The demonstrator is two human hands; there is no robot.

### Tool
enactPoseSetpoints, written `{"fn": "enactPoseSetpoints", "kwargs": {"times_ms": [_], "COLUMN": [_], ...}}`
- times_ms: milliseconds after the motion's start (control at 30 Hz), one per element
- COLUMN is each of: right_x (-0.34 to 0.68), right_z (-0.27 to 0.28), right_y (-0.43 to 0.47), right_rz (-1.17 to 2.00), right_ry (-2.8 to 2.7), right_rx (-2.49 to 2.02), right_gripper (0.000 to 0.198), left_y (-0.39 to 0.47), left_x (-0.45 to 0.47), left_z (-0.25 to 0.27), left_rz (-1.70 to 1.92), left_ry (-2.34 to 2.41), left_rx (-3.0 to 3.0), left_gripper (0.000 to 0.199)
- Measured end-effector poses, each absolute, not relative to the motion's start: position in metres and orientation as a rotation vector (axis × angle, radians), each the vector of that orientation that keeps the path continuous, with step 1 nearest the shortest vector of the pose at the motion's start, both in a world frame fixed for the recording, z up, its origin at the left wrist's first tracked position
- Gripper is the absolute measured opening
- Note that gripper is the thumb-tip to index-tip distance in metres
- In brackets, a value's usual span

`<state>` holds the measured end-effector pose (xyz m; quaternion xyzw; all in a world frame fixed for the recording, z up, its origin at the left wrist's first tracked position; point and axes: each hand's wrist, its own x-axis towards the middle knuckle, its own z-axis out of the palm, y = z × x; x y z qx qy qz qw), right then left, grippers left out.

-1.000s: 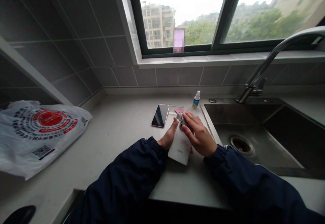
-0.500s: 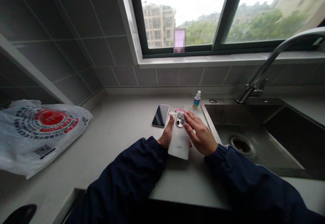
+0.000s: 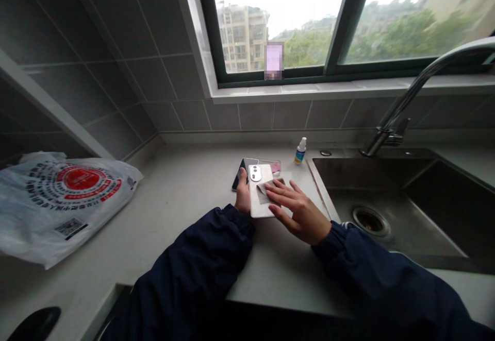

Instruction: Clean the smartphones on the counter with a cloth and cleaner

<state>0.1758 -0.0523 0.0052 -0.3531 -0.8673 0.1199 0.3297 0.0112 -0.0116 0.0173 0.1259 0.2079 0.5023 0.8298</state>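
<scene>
My left hand (image 3: 243, 197) is wrapped round the left edge of a white smartphone (image 3: 257, 209), thumb along its side. The back of the phone faces up, with its camera block near the far end. A small grey cloth (image 3: 264, 193) lies across the middle of that back. On the cloth rest the outstretched fingers of my right hand (image 3: 303, 211), flat and slightly spread. Behind my left thumb, a second phone (image 3: 240, 177) with a dark screen lies partly covered on the counter. A pink piece (image 3: 275, 168) on what looks like a clear case (image 3: 268, 162) shows behind the white phone.
A small white spray bottle (image 3: 300, 151) with a blue label stands near the sink (image 3: 323, 189). Over the sink curves a chrome faucet (image 3: 402, 101). A white plastic bag (image 3: 88, 217) with red print lies at the left of the counter (image 3: 178, 176). Behind is a window.
The phone has tipped flatter and shifted slightly left, now overlapping the second phone. My right hand has moved from the camera block down to the middle of its back, and the grey cloth now shows.
</scene>
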Motion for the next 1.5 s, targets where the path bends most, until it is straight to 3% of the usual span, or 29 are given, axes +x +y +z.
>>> {"fn": "enactPoseSetpoints", "kwargs": {"times_ms": [200,467,1100,1300,1500], "right_x": [0.172,0.17,0.177,0.18,0.176], "right_z": [0.006,0.008,-0.005,-0.006,-0.007], "right_y": [-0.058,-0.063,-0.045,-0.041,-0.045], "right_rz": [0.267,0.266,0.122,0.084,0.148], "right_ry": [-2.331,-2.481,-2.315,-2.249,-2.376], "right_rx": [-0.823,-0.67,-1.222,-1.261,-1.172], "right_gripper": [0.042,0.052,0.07,0.07,0.068], "left_y": [-0.01,-0.007,-0.025,-0.025,-0.022], "left_x": [0.01,0.002,0.021,0.019,0.022], "left_z": [0.012,0.009,0.013,0.001,0.006], "left_rz": [1.195,1.114,0.979,0.836,0.976], "left_ry": [0.48,0.65,0.325,0.315,0.405], "left_rx": [0.26,0.319,0.409,0.551,0.481], "left_gripper": [0.085,0.096,0.073,0.075,0.079]}}
